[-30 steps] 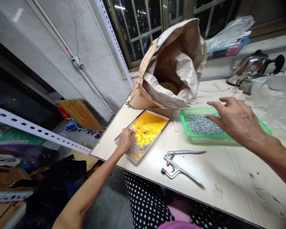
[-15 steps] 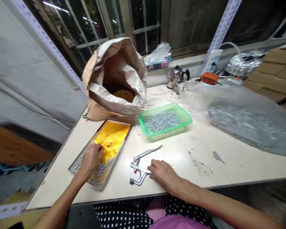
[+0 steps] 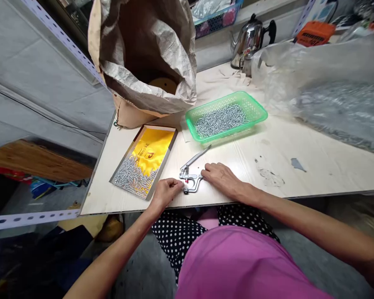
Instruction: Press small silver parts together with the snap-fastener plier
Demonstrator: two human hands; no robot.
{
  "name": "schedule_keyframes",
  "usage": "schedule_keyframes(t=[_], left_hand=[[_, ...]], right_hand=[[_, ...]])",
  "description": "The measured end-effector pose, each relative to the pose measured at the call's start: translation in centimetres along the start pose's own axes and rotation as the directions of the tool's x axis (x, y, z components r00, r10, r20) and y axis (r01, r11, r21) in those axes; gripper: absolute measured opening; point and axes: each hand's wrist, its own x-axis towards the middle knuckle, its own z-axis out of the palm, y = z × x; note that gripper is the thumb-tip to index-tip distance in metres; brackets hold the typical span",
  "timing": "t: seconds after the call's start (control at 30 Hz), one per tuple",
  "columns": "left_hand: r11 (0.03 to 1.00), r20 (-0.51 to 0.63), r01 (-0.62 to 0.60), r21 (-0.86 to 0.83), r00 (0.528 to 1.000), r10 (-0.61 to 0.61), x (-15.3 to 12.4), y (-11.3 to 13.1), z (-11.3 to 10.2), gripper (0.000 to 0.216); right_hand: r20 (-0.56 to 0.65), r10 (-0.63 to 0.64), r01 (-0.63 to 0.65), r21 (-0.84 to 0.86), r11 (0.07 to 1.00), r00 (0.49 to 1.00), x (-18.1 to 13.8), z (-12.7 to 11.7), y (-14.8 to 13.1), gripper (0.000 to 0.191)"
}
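Observation:
A metal hand press plier [image 3: 191,172] lies near the table's front edge, its long handle pointing toward the green basket. My right hand [image 3: 220,178] is closed on the plier's lower handle. My left hand [image 3: 165,192] sits at the plier's jaw with fingertips pinched together; what they pinch is too small to make out. To the left lies a flat tray [image 3: 124,158] with a yellow lining, holding several small silver metal pieces [image 3: 131,176]. A green plastic basket [image 3: 255,108] behind the plier holds more of these pieces.
A large open paper sack [image 3: 149,62] stands at the back left. A clear plastic bag of metal parts [image 3: 333,95] covers the right side. A steel kettle [image 3: 249,39] and an orange object [image 3: 314,31] sit at the back. A perforated shelf rail [image 3: 34,218] runs at left.
My left hand left the yellow tray and came to the plier's jaw. My right hand went from the green basket to the plier and drew it nearer the front edge.

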Motion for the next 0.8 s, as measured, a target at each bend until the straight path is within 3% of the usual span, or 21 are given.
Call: schedule_keyframes(t=[0.23,0.33,0.47,0.7,0.73,0.8], left_hand=[[0.997,0.029,0.077,0.016,0.997,-0.077,0.6,0.6,1.3,0.03],[0.988,0.127,0.141,-0.055,0.983,-0.133,0.7,1.2,1.1,0.03],[0.962,0.303,0.258,-0.093,0.927,-0.22,0.9,2.0,0.7,0.035],[0.911,0.444,0.405,-0.075,0.832,-0.333,0.7,1.9,0.8,0.04],[0.907,0.442,0.414,-0.078,0.83,-0.34,0.5,1.8,0.9,0.04],[0.9,0.43,0.428,-0.083,0.83,-0.355,0.0,1.8,1.1,0.04]], right_hand=[[-0.036,-0.004,0.005,0.016,1.0,0.999,-0.1,0.3,0.2,0.016],[-0.056,-0.02,0.021,0.017,1.0,0.998,-0.1,0.5,0.4,0.016],[-0.046,-0.045,0.046,0.013,0.999,0.998,0.0,0.5,0.4,0.016],[-0.002,-0.082,0.082,0.083,0.993,0.997,-0.6,-0.8,0.6,0.013],[-0.021,-0.086,0.088,0.097,0.991,0.996,-0.6,-1.0,0.9,0.022],[-0.08,-0.098,0.105,0.093,0.99,0.992,-0.2,-1.2,1.7,0.059]])
